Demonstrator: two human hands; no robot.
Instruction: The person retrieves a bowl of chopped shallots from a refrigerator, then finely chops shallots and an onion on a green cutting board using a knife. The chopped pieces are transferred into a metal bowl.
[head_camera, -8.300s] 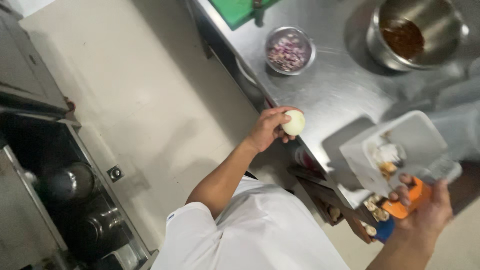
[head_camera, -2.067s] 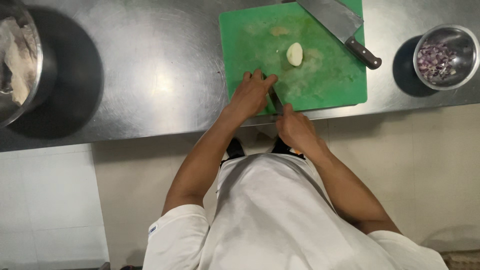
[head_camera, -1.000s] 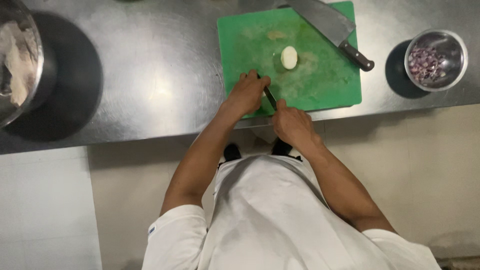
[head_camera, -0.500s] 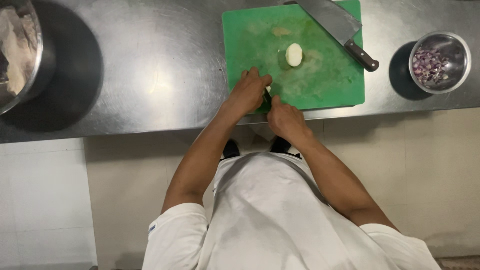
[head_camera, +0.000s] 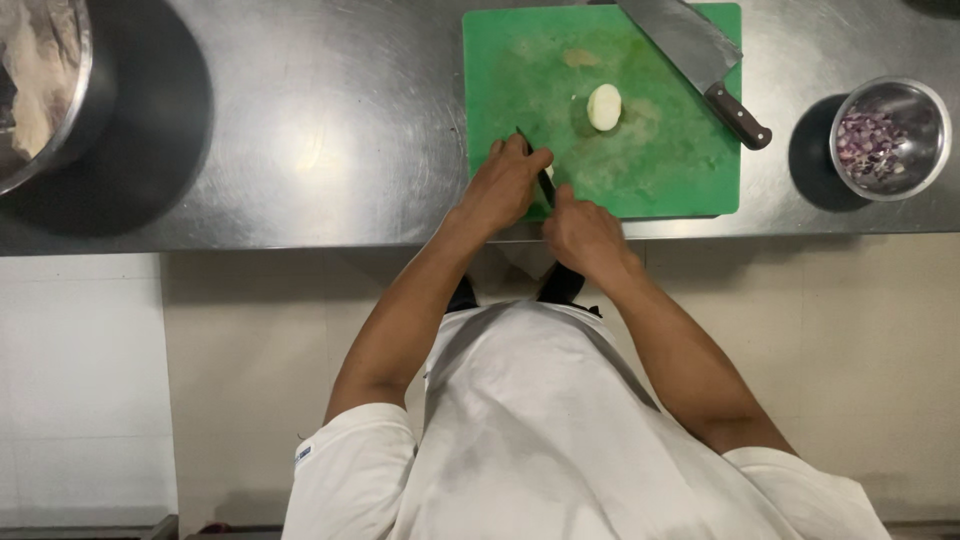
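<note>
Now a small dark-bladed knife is gripped in the right hand, fingers closed round its handle at the near edge of the green cutting board. A pale piece, mostly hidden, is pinned on the board's near left part by the left hand, fingers curled down over it, right beside the blade. Further in, near the board's middle, a peeled white half onion is seen lying free. A big cleaver is laid across the board's far right corner. Right of the board, well apart, a steel bowl of chopped purple bits is seen.
</note>
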